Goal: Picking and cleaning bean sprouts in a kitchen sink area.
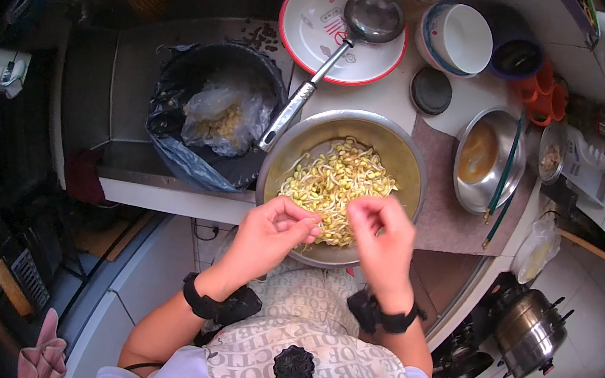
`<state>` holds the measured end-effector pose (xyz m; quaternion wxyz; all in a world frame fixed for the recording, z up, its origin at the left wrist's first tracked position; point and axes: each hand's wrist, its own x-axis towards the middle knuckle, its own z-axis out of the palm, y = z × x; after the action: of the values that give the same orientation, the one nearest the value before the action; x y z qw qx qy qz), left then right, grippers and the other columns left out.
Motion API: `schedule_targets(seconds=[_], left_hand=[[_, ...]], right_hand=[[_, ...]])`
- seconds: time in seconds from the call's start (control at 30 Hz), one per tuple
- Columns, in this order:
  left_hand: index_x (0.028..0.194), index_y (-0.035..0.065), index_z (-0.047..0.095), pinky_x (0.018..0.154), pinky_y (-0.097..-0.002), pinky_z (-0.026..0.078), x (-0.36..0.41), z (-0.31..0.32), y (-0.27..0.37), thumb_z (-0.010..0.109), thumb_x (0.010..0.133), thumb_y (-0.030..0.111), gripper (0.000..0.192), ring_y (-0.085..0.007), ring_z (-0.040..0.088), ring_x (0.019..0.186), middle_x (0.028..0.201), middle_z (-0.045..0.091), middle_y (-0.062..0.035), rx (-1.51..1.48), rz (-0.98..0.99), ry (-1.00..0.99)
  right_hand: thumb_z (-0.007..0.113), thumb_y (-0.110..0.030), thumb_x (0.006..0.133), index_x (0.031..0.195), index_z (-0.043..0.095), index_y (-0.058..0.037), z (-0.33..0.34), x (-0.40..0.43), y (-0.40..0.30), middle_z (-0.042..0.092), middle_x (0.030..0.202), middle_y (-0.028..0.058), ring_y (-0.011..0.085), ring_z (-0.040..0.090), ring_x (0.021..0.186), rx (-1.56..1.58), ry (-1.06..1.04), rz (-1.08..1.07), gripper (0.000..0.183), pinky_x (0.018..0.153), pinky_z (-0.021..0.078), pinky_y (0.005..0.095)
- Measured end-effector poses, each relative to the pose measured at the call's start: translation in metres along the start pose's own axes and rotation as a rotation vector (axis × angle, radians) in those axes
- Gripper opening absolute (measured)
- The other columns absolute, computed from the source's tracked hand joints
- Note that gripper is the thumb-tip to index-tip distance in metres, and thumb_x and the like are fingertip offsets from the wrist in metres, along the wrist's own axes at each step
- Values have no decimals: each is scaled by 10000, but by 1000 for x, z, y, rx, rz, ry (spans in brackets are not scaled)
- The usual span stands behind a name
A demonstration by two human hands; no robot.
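Observation:
A steel bowl (413,152) in front of me holds a heap of soybean sprouts (342,177) with yellow heads and pale stems. Over its near left part is my left hand (280,229), thumb and forefinger pinched together at a bean sprout, mostly hidden by the fingertips. My right hand (384,244) hovers above the near right part, fingers curled and slightly blurred; whether something small is between them is unclear. Both wrists wear black bands.
Left of the bowl, a black bag-lined bin (207,167) in the sink (134,107) contains a clear plastic bag (225,117). A ladle (319,69) lies across a red-rimmed enamel basin (318,11). Rightward stand a smaller steel bowl (502,188), green chopsticks (506,165) and stacked bowls (462,40).

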<state>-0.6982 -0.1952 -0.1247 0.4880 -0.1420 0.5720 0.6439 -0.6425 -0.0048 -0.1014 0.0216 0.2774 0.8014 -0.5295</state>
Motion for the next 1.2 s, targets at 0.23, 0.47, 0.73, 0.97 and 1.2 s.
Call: schedule_targets(seconds=[0.23, 0.47, 0.73, 0.97, 1.2], left_hand=[[1081, -31, 589, 922, -314, 605, -5, 0, -4, 654, 1000, -7, 106, -189, 718, 1043, 1165, 708, -168, -263, 57, -84], [1067, 10, 621, 874, -289, 600, -6, -29, 53, 673, 971, -44, 122, -166, 715, 959, 1112, 714, -164, 188, 831, 417], [1238, 17, 719, 995, -391, 531, 39, -110, 70, 681, 977, 69, 268, -380, 641, 1236, 1411, 619, -220, 1643, 762, 734], [1166, 25, 740, 686, -258, 519, 22, -80, 63, 654, 953, -32, 237, -134, 615, 775, 944, 600, -78, 898, 639, 571], [1204, 37, 721, 807, -291, 564, 2, -62, 40, 659, 966, 5, 248, -199, 671, 1044, 1222, 651, -113, 849, 596, 474]], right_hand=[[726, -56, 906, 1145, 737, -90, 15, -31, -10, 651, 884, 88, 254, 667, 775, -224, -121, -289, 242, 710, 552, 356], [712, -60, 917, 1176, 712, -34, 5, -12, 5, 700, 1080, 161, 333, 688, 991, -208, 82, -146, 260, 876, 547, 401], [713, -77, 917, 1171, 707, -44, -7, 2, 17, 663, 1115, 153, 343, 641, 1063, -417, 123, -134, 256, 917, 523, 422], [770, -75, 803, 938, 736, -102, 31, 15, 21, 611, 968, 84, 294, 615, 951, -443, -18, -294, 142, 811, 500, 411], [770, -109, 777, 872, 724, -79, 71, 36, 35, 583, 987, 78, 281, 570, 996, -668, -93, -276, 110, 862, 457, 420]])
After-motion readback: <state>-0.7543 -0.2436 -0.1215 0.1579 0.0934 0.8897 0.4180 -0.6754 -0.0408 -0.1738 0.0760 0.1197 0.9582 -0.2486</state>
